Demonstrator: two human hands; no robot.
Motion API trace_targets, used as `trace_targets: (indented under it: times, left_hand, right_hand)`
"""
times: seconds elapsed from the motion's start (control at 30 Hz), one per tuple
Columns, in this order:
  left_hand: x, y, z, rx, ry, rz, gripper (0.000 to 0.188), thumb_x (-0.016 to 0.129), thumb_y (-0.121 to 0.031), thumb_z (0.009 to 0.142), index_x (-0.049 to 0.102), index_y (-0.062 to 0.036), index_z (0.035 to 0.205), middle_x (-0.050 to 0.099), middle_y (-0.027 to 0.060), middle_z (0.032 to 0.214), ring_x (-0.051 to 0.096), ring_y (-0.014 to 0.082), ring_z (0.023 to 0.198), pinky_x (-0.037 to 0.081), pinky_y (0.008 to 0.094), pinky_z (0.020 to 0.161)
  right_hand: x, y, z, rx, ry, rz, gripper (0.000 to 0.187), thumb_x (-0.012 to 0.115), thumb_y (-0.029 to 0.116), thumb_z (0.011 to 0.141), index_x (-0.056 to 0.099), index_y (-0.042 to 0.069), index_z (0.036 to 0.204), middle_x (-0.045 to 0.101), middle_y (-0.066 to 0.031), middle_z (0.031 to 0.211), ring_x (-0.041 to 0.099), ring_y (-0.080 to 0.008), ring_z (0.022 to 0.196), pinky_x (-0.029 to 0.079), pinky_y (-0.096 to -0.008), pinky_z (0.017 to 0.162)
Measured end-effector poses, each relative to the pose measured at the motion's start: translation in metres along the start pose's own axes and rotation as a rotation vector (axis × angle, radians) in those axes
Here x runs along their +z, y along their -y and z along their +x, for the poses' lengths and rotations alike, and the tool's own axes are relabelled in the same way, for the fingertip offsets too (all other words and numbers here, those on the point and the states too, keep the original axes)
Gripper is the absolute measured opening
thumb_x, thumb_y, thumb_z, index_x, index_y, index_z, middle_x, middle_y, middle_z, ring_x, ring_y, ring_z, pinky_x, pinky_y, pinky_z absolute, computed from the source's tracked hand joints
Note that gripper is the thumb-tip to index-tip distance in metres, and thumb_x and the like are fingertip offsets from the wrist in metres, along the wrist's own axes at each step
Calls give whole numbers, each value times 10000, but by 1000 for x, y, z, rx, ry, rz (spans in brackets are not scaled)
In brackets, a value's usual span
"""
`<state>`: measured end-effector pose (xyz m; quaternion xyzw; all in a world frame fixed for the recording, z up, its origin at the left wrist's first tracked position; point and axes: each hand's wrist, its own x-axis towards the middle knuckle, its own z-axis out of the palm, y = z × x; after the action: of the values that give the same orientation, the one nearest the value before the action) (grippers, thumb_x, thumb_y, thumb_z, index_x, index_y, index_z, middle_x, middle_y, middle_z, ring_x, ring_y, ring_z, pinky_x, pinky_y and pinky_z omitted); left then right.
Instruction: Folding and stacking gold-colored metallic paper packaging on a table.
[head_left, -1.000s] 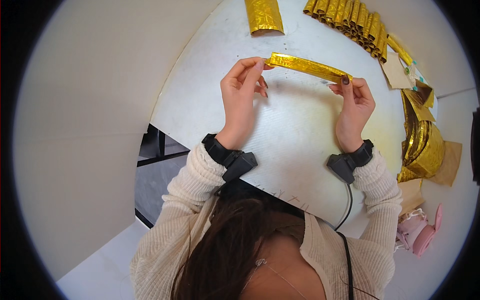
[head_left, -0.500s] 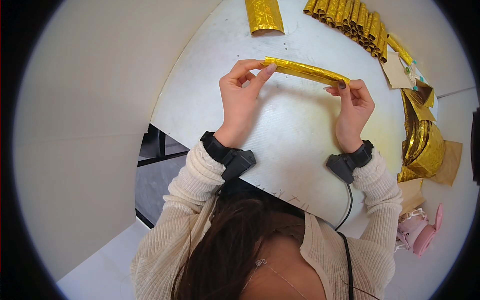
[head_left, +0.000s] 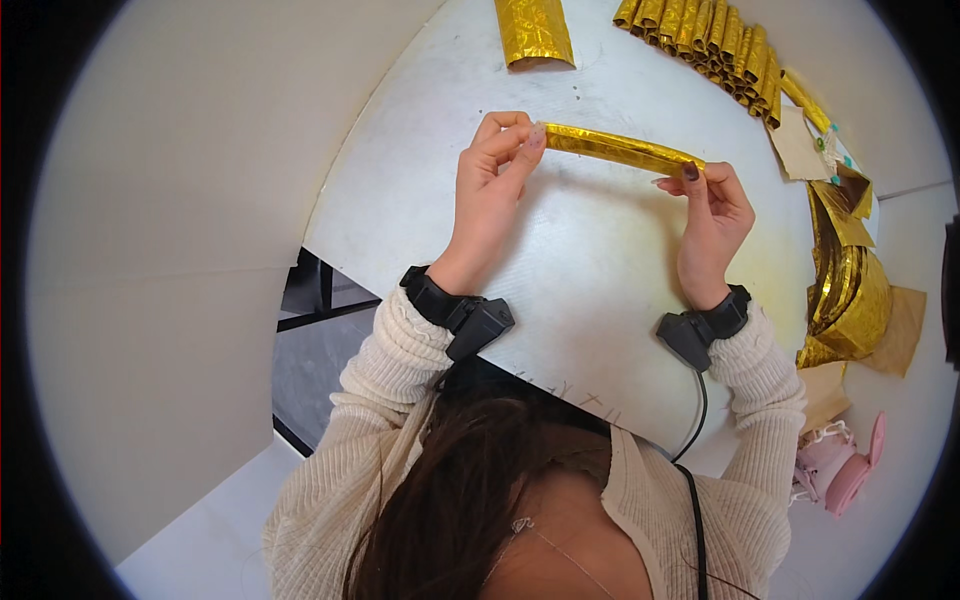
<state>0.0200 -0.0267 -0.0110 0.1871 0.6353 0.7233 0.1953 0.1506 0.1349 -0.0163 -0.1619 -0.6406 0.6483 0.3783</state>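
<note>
**Gold strip pinched at both ends, held above the white table**

I'm watching from the head view: the gold foil strip [head_left: 620, 150] sits in the upper middle of the frame, stretched between both hands over the white table [head_left: 600, 300]. The left hand [head_left: 490, 185] has thumb and fingers closed narrow on the strip's left end; the right hand [head_left: 712, 215] pinches the right end between fingertips, the rest of that hand curled loosely below.

To do this well, I'd say keep the pull even from both ends so the foil stays straight and flat, and grip only at the tips so the shiny middle isn't creased. The foil looks thin and likely to crumple, so light pressure is the call.

Top of frame: a row of finished gold rolls [head_left: 700, 40] and a single wider gold piece [head_left: 535, 32]. Loose gold foil [head_left: 845, 300] is heaped at right.
</note>
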Motion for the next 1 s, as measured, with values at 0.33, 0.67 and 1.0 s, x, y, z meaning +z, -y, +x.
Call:
trace_targets:
  times: [0.33, 0.67, 1.0]
  left_hand:
    - [-6, 0, 0, 97, -21, 145, 181, 672, -169, 880, 715, -9, 952, 559, -14, 913, 404, 25, 672, 300, 191, 519]
    - [4, -5, 0, 128, -209, 202, 155, 727, -148, 835, 712, -32, 936, 654, -16, 749, 399, 17, 568, 318, 174, 525]
    - [-1, 7, 3, 6, -118, 141, 170, 699, -216, 866, 706, -61, 935, 513, -70, 667, 312, 10, 543, 234, 199, 466]
  right_hand:
    - [-2, -3, 3, 47, -20, 11, 162, 619, 118, 920, 570, -2, 823, 631, -58, 781, 646, -132, 697, 499, -235, 679]
    - [-1, -3, 1, 40, -6, 31, 154, 619, 115, 920, 577, -4, 833, 629, -57, 776, 641, -131, 694, 501, -233, 673]
    - [0, -1, 0, 44, 12, 34, 128, 615, 78, 914, 577, -13, 832, 617, -53, 784, 629, -121, 707, 517, -244, 689]
